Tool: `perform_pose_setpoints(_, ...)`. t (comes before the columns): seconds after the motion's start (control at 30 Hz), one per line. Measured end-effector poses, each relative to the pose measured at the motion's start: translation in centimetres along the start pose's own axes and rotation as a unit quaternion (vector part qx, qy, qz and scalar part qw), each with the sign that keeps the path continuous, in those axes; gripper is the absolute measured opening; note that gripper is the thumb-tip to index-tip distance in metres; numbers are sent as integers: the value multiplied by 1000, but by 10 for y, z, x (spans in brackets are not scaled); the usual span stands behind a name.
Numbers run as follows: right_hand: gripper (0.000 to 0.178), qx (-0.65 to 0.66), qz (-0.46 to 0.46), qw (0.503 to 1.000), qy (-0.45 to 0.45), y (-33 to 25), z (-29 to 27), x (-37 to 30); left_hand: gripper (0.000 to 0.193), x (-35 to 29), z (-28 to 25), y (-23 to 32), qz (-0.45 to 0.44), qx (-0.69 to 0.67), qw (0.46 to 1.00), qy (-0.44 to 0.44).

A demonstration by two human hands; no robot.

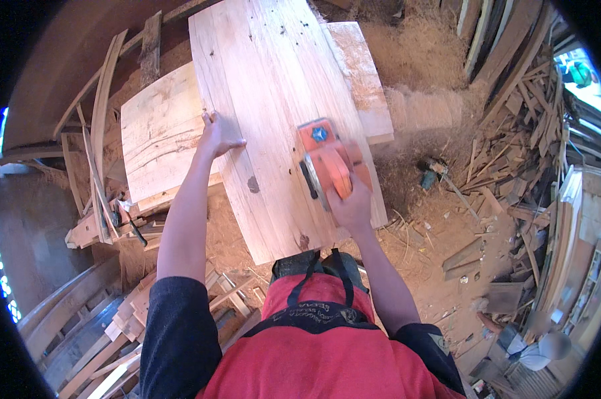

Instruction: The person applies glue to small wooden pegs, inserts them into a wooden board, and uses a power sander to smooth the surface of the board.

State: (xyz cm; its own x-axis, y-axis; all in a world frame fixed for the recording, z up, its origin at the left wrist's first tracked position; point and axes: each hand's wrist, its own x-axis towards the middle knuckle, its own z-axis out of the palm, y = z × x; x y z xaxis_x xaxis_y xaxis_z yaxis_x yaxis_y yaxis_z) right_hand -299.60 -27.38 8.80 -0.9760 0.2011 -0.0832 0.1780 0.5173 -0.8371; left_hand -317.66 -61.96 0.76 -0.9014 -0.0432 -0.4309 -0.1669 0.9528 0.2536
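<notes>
A wide pale wooden board (267, 86) lies lengthwise before me, with dark knots and cracks in its grain. My right hand (353, 205) is closed round the rear handle of an orange electric planer (323, 154) with a blue knob at its front. The planer rests on the right part of the board; its underside is hidden. At the board's left edge is my left hand (219, 138), thumb stretched over the top face and fingers bent at the edge. Beneath the board, a broad wooden slab (159, 130) juts out to the left and a shorter block (365, 83) shows at the right.
Wood shavings (420, 46) and sawdust cover the ground to the right. Heaped offcuts (513, 146) line the right side. Long planks (102, 133) lean at the left, near a dark-handled tool (135, 229). More scrap wood (124, 326) lies at lower left.
</notes>
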Motion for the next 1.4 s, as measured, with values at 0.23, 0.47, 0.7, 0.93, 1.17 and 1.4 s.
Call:
perform_pose_setpoints(0.23, 36, -31, -16, 999, -12, -43, 53, 152, 146, 2, 5, -8, -9, -14, 1000, 4)
perform_pose_setpoints(0.47, 42, -61, -65, 996, 14, -91, 122, 313, 142, -10, -9, 3, -47, -28, 998, -20)
perform_pose_setpoints(0.7, 63, -104, -61, 992, 38, -117, 194, 472, 139, -11, -23, 16, -72, -77, 994, -25)
perform_pose_setpoints(0.93, 59, -113, -60, 989, 77, -174, 237, 582, 137, -17, -34, 21, -92, -90, 991, -40)
perform_pose_setpoints(1.17, 52, 11, -33, 998, 44, -173, 208, 590, 135, -16, -21, 23, -55, -84, 995, -18)
perform_pose_setpoints(1.4, 46, -79, -73, 990, -95, -46, 30, 258, 135, -3, 11, -9, -26, -11, 999, 20)
